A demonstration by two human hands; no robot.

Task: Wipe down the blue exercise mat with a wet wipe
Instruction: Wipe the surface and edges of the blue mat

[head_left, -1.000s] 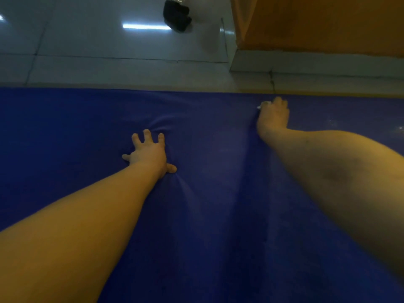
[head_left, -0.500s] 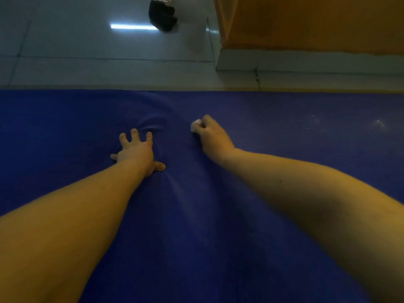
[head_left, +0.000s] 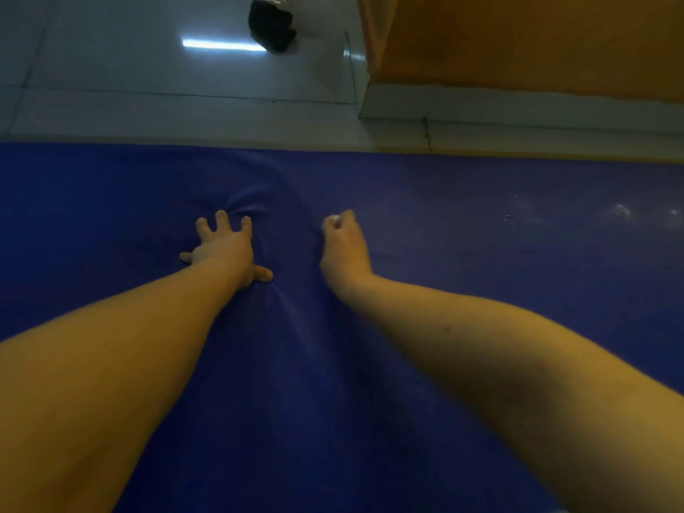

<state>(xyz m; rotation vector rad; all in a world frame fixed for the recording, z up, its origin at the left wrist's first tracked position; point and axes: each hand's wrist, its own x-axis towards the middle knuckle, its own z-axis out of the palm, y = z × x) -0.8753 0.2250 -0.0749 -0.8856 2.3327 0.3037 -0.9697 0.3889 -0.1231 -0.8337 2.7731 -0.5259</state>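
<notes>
The blue exercise mat (head_left: 481, 290) lies on the floor and fills the lower view from side to side. On the mat, toward its far edge and about midway along, the right hand (head_left: 344, 246) is curled round a small bunched wet wipe (head_left: 335, 219), of which only a white scrap shows past the knuckles, and presses it down. Just beside it on the mat, the left hand (head_left: 225, 249) lies flat with fingers spread, holding nothing; the mat puckers into creases around its fingertips. The step in hand looks like mid-wipe: a faint sheen and a few bright specks (head_left: 622, 209) on the mat's right part suggest that stretch is already damp, while the rest looks dull. The next move probably calls for a firm stroke over uncovered ground, with the left hand pinning the mat so it does not ruck up. Beyond the mat's far edge runs a pale glossy tiled floor (head_left: 148, 87) with a strip of reflected light, a dark object (head_left: 272, 25) I cannot identify, and an orange wall (head_left: 536, 38) above a white base (head_left: 518, 105).
</notes>
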